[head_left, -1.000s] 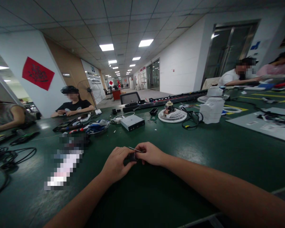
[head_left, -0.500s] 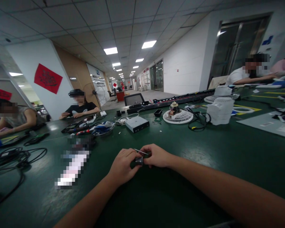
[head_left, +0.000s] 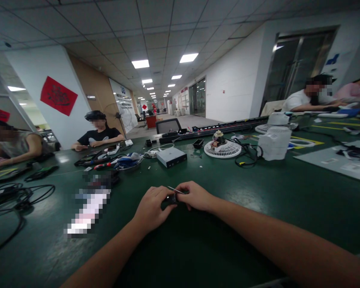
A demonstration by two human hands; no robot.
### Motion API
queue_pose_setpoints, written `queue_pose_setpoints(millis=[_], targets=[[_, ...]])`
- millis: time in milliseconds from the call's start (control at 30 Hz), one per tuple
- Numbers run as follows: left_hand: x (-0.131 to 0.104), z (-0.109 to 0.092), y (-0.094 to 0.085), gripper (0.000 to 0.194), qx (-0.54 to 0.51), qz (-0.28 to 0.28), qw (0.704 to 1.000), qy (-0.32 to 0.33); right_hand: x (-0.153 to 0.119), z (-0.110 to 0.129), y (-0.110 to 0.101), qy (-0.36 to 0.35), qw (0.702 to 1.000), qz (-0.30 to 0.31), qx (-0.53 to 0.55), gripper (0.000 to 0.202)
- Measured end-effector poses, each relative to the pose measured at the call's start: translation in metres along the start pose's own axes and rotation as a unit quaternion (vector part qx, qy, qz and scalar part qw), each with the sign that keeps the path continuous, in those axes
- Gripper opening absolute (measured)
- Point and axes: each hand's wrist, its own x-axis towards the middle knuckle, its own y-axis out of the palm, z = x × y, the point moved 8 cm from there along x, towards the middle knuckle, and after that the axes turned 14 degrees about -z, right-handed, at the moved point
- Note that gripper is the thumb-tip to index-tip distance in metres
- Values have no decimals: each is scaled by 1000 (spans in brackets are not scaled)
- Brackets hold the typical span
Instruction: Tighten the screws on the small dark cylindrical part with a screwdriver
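Observation:
My left hand (head_left: 151, 208) is closed around a small dark, shiny piece (head_left: 171, 199), with its thumb below and its fingers above. Pinched in my right hand (head_left: 195, 196) is a thin, pointed metal tool (head_left: 174, 189) that slants up to the left over the dark piece; its exact kind is too small to tell. The fingertips of my right hand also meet the right end of the dark piece. Both hands are close together just above the green tabletop (head_left: 216, 256).
Beyond my hands are a grey optical drive (head_left: 171, 156), a small black box (head_left: 198, 143), and a white fan grille (head_left: 223, 149) with a motor. White housings (head_left: 274, 143) stand right. A pixelated bright object (head_left: 90, 212) and black cables (head_left: 21, 196) lie left. Co-workers sit around the table.
My hands have stayed together while the dark piece has turned slightly, and my right fingers are closer over it. The whole view has shifted a little.

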Motion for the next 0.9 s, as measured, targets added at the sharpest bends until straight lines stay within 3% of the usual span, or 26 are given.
queue_pose_setpoints(millis=[167,233,333,533,800,900], targets=[[1,5,3,26,16,6,1000,-25,0,3,-1,-37,998,10,-43,30],[1,12,1,25,31,0,998,-50,1,12,-13,-100,988,-40,-107,31],[1,22,-2,24,49,-11,994,-93,3,25,-35,-181,947,-123,-236,22],[-1,34,-3,22,51,-23,989,-139,2,32,-38,-233,924,-59,-297,16],[-1,25,1,24,39,-6,994,-98,-4,38,-30,-272,895,-71,-347,17],[-1,25,1,25,37,-3,995,-95,-7,39,-27,-276,896,-48,-344,17]])
